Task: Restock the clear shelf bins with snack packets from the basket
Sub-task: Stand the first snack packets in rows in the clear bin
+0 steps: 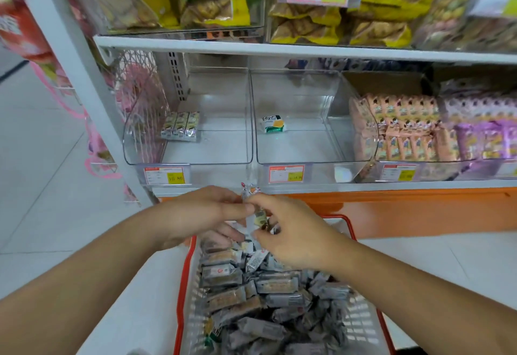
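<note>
Both hands meet over the basket's far end: right hand has its grip pinched on a small snack packet, thumb and forefinger curled round it; left hand closes on the same bundle from 9 o'clock, fingers curled, packet tops poking up at 12 between the two. Exactly how many packets are held I cannot tell. Step, as I read it: gathering a handful, not yet lifted to the shelf. Next move calls for raising the bunch toward 12 o'clock and over a bin's front lip, then releasing without scattering. Packets are crinkly grey-silver foil, pillow-shaped, slippery and loose-piled in the orange-rimmed white mesh basket. Clear rigid plastic bins with curved fronts: left bin holds one three-pack, middle bin one white-green packet. At 2 o'clock, the pink-packet bin looks well stocked.
</note>
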A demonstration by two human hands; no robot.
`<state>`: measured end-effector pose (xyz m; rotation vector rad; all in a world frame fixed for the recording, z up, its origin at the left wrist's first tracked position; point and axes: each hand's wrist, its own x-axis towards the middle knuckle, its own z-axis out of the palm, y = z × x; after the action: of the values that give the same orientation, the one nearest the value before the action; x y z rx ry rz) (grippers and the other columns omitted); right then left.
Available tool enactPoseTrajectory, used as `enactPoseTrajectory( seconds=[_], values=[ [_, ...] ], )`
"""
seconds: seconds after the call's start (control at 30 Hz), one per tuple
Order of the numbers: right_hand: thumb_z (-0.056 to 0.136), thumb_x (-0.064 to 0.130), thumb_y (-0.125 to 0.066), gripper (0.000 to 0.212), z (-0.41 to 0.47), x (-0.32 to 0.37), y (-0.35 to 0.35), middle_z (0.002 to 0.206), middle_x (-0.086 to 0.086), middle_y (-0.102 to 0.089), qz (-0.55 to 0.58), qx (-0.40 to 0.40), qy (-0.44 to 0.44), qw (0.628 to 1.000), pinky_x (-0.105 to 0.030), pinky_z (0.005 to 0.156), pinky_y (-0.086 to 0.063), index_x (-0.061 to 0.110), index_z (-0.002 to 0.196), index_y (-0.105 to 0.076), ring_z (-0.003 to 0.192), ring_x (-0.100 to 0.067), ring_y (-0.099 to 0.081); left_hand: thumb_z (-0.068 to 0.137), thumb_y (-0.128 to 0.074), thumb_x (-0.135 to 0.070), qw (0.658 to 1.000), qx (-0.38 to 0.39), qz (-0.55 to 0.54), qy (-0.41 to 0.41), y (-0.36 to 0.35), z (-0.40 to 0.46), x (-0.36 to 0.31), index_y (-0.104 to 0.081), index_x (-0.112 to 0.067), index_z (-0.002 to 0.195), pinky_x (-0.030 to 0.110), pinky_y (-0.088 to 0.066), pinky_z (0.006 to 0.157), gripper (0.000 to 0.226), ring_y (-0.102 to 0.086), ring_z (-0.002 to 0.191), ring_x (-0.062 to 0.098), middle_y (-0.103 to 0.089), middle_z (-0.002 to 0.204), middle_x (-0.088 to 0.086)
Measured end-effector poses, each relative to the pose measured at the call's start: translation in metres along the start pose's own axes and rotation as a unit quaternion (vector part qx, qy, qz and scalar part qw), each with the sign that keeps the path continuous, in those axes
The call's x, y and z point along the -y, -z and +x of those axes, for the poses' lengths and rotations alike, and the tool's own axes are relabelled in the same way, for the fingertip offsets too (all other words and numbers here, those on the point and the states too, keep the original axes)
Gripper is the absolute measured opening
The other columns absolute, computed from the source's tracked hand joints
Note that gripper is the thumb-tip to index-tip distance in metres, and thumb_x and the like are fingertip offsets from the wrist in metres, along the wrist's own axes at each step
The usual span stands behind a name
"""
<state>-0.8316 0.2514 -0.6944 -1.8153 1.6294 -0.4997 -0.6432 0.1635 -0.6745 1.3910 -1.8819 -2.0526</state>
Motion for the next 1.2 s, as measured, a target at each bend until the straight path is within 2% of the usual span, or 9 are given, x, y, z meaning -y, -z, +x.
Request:
enactPoseTrajectory(
  seconds=[0.1, 0.2, 0.33, 0.53, 0.63, 0.73, 0.83, 1.0, 1.2],
  values=[
    [0.097, 0.029, -0.072, 0.069, -0.01, 0.01, 0.01, 0.102, 0.025, -0.055, 0.027, -0.038, -0.007, 0.999, -0.014, 0.078, -0.048, 0.053, 0.151, -0.036, 0.087, 0.002, -0.059, 0.096, -0.071, -0.027, 0.997, -0.038, -0.045, -0.039, -0.017, -0.011, -0.015, -0.064, -0.012, 0.114, 0.032, -0.063, 0.074, 0.024, -0.078, 0.087, 0.028, -0.074, 0.111, 0.013],
    [0.093, 0.037, -0.077, 0.087, -0.007, 0.014, 0.017, 0.138, 0.023, -0.045, 0.028, -0.07, -0.011, 0.997, -0.026, 0.097, -0.051, 0.05, 0.157, -0.021, 0.103, 0.003, -0.055, 0.098, -0.07, -0.021, 0.992, -0.072, -0.07, -0.072, -0.017, -0.008, -0.016, -0.067, -0.001, 0.097, 0.033, -0.064, 0.071, 0.02, -0.075, 0.075, 0.027, -0.07, 0.084, 0.017],
    [0.087, 0.035, -0.084, 0.089, 0.003, 0.02, 0.029, 0.155, 0.036, -0.018, -0.012, -0.058, 0.032, 0.998, -0.024, 0.096, -0.049, 0.042, 0.158, -0.03, 0.115, 0.003, -0.053, 0.1, -0.068, -0.022, 0.993, -0.06, -0.074, -0.077, -0.002, -0.011, -0.011, -0.07, 0.003, 0.114, 0.032, -0.062, 0.075, 0.029, -0.073, 0.08, 0.026, -0.074, 0.102, 0.023],
    [0.083, 0.042, -0.086, 0.08, 0.026, 0.036, 0.025, 0.134, 0.039, -0.037, -0.02, -0.037, 0.044, 0.998, -0.017, 0.098, -0.04, 0.047, 0.148, -0.039, 0.119, 0.013, -0.043, 0.1, -0.068, -0.028, 0.991, -0.075, -0.069, -0.082, 0.02, -0.016, -0.002, -0.073, 0.002, 0.11, 0.037, -0.062, 0.08, 0.032, -0.072, 0.094, 0.039, -0.069, 0.111, 0.034],
    [0.084, 0.038, -0.086, 0.076, 0.052, 0.051, 0.029, 0.114, 0.04, -0.038, -0.016, -0.054, 0.023, 0.998, -0.007, 0.083, -0.036, 0.046, 0.144, -0.041, 0.106, 0.022, -0.041, 0.103, -0.061, -0.033, 0.982, -0.142, -0.07, -0.099, 0.04, -0.015, -0.008, -0.075, -0.012, 0.11, 0.044, -0.061, 0.09, 0.026, -0.075, 0.098, 0.032, -0.078, 0.104, 0.015],
    [0.082, 0.036, -0.089, 0.077, 0.105, 0.061, 0.033, 0.116, 0.025, -0.043, -0.048, -0.096, 0.009, 0.994, -0.017, 0.084, -0.039, 0.035, 0.144, -0.044, 0.104, 0.003, -0.05, 0.104, -0.052, -0.041, 0.934, -0.299, 0.127, -0.151, 0.074, -0.013, -0.008, -0.071, -0.027, 0.099, 0.029, -0.054, 0.087, 0.024, -0.07, 0.087, 0.012, -0.074, 0.09, -0.007],
    [0.078, 0.033, -0.092, 0.076, 0.175, 0.059, 0.029, 0.129, 0.002, -0.056, -0.075, -0.107, -0.022, 0.991, -0.033, 0.091, -0.049, 0.023, 0.139, -0.048, 0.117, -0.019, -0.057, 0.107, -0.04, -0.044, 0.879, -0.328, 0.3, -0.172, 0.101, -0.014, 0.002, -0.065, -0.022, 0.096, 0.028, -0.041, 0.078, 0.035, -0.059, 0.089, 0.014, -0.064, 0.091, -0.005],
    [0.073, 0.024, -0.095, 0.075, 0.275, 0.038, 0.007, 0.125, -0.013, -0.062, -0.129, -0.074, -0.076, 0.986, -0.038, 0.085, -0.054, 0.008, 0.132, -0.051, 0.11, -0.03, -0.061, 0.104, -0.024, -0.06, 0.89, -0.28, 0.345, -0.101, 0.118, -0.01, 0.018, -0.058, -0.016, 0.08, 0.038, -0.047, 0.084, 0.061, -0.06, 0.081, 0.015, -0.062, 0.079, 0.004],
    [0.08, 0.009, -0.079, 0.054, 0.335, 0.012, -0.007, 0.124, -0.013, -0.065, -0.106, -0.084, -0.109, 0.985, -0.041, 0.094, -0.058, 0.011, 0.128, -0.053, 0.108, -0.031, -0.066, 0.106, -0.025, -0.058, 0.883, -0.276, 0.351, -0.145, 0.123, -0.003, 0.024, -0.048, -0.023, 0.071, 0.035, -0.047, 0.081, 0.054, -0.057, 0.076, 0.014, -0.058, 0.077, 0.0]
  ],
)
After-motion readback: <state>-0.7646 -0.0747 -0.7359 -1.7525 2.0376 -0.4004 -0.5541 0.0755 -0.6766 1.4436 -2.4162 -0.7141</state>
